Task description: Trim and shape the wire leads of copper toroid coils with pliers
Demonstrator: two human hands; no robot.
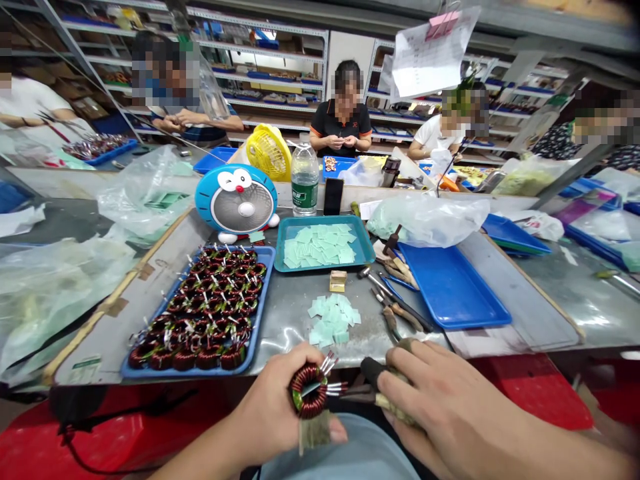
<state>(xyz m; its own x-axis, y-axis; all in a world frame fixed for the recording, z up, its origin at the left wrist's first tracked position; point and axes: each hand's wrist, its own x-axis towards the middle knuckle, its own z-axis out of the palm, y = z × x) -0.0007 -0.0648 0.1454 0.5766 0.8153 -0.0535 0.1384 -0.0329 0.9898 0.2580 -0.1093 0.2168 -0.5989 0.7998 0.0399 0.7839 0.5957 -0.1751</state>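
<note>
Red-brown copper-wound ring coil (295, 381), face to camera, silver-tipped leads (336, 388) near level, pointing right, clamped in left hand (270, 403) before grey metal table (283, 320); right hand (435, 390) grips black-handled tool (371, 371).

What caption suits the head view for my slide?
Left hand holds a wire-wound ring, right hand a tool, before a tray of similar rings.

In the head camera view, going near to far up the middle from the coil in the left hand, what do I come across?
Wire-wound toroidal coil in the left hand, loose pile of pale green slips, small box, teal tray, smartphone, co-worker in a black polo shirt, metal shelving.
</note>
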